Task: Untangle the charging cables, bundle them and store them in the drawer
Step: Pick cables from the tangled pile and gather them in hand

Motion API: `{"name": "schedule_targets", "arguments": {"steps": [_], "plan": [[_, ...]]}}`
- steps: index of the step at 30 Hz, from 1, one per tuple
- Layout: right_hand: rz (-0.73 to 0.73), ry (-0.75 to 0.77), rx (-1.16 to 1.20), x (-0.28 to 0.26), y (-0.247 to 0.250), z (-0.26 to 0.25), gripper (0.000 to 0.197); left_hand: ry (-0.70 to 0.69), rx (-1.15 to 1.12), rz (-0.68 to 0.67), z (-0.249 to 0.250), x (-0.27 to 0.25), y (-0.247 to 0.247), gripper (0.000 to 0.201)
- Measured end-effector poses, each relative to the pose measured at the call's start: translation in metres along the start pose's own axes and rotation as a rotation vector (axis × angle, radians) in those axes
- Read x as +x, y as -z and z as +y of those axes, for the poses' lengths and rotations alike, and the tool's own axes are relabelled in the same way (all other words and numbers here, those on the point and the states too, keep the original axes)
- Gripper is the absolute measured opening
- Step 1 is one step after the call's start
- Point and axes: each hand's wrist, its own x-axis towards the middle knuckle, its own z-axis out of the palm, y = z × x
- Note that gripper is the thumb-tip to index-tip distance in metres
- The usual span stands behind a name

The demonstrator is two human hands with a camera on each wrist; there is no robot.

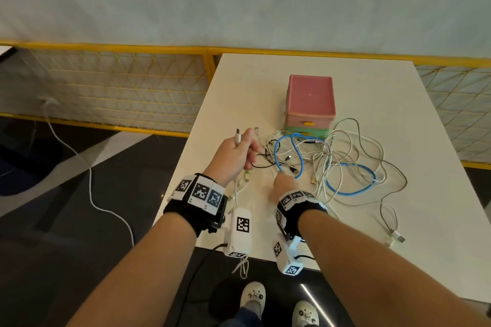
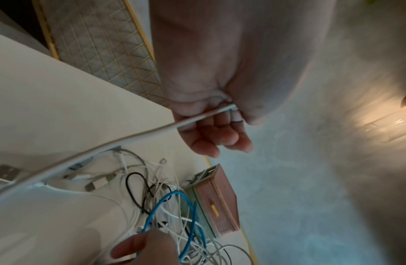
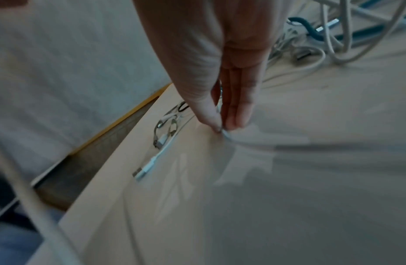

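Observation:
A tangle of white, black and blue charging cables (image 1: 332,162) lies on the white table (image 1: 265,82), in front of a small pink and green drawer box (image 1: 309,103) whose drawers are shut. My left hand (image 1: 240,150) is raised left of the tangle and grips a white cable (image 2: 206,114), its plug (image 1: 237,136) sticking up above the fist. My right hand (image 1: 283,183) is low at the tangle's near left edge, thumb and fingers pinching a thin white cable (image 3: 224,131) against the tabletop. The blue cable (image 2: 174,206) loops just beyond it.
A loose white cable with USB plugs (image 1: 396,235) trails to the table's front right. More plugs (image 3: 145,170) lie near the left edge. A yellow mesh fence (image 1: 119,87) runs behind, and another white cable (image 1: 90,180) lies on the dark floor at left.

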Motion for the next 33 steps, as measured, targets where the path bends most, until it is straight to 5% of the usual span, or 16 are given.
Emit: {"name": "schedule_targets", "arguments": {"steps": [3, 8, 13, 16, 19, 26, 33], "plan": [[-0.076, -0.058, 0.141, -0.007, 0.005, 0.003, 0.073, 0.064, -0.011, 0.038, -0.012, 0.007, 0.0, 0.05], [-0.035, 0.173, 0.386, -0.032, 0.033, 0.002, 0.015, 0.238, 0.065, 0.021, -0.034, 0.016, -0.003, 0.05], [-0.004, 0.451, 0.605, -0.057, 0.074, 0.008, 0.013, 0.324, -0.088, 0.016, -0.035, 0.021, -0.024, 0.043], [-0.033, 0.541, 0.516, -0.069, 0.088, 0.019, 0.007, 0.274, -0.418, 0.0, -0.013, 0.027, -0.034, 0.047], [-0.014, 0.563, 0.401, -0.07, 0.092, 0.032, 0.007, 0.155, -0.501, 0.003, 0.009, 0.033, -0.038, 0.031], [0.177, 0.511, 0.84, -0.07, 0.125, 0.038, 0.033, -0.178, -0.103, -0.164, 0.032, 0.022, -0.055, 0.027], [0.29, 0.624, 0.936, -0.073, 0.14, 0.031, 0.029, -0.238, 0.146, -0.302, 0.027, 0.009, -0.068, 0.039]]}}
